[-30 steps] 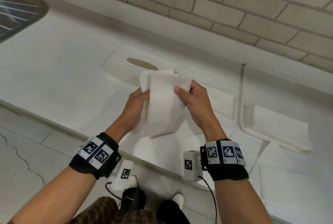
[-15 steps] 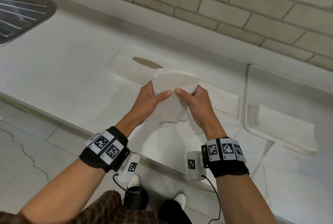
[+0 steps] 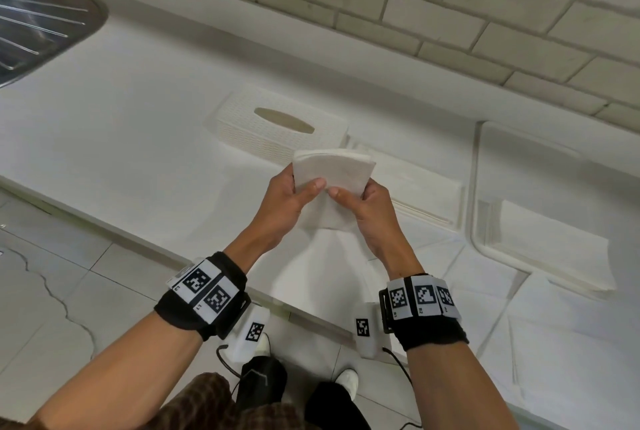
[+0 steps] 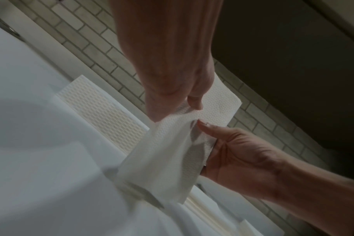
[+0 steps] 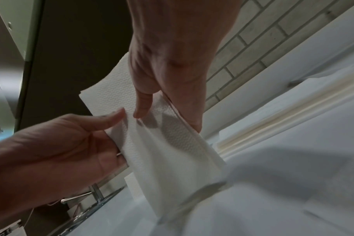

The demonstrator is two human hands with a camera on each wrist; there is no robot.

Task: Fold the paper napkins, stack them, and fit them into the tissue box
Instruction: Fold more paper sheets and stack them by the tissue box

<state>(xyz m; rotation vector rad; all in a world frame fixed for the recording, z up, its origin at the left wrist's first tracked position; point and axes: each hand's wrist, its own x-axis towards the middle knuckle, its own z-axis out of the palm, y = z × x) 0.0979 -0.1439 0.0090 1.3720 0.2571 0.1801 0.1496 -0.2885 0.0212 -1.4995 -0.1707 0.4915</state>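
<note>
Both hands hold one white paper napkin [image 3: 334, 171] above the counter, folded over so its lower part hangs between the palms. My left hand [image 3: 294, 197] pinches its left side, thumb on top. My right hand [image 3: 360, 202] pinches the right side. The napkin [image 4: 172, 143] shows embossed texture in the left wrist view, and the right wrist view shows the same napkin [image 5: 168, 143] drooping toward the counter. The white woven tissue box [image 3: 277, 128] with an oval slot lies just beyond the hands. A stack of folded napkins [image 3: 412, 183] lies right of the box.
A white tray [image 3: 485, 159] at the right holds a pile of napkins [image 3: 550, 249]. Loose unfolded sheets [image 3: 568, 336] lie at the counter's near right. A steel sink drainer [image 3: 38, 24] is at the far left. A brick wall backs the counter.
The long hanging napkin has been folded up into a shorter piece. Both hands have closed together, thumbs nearly meeting on it.
</note>
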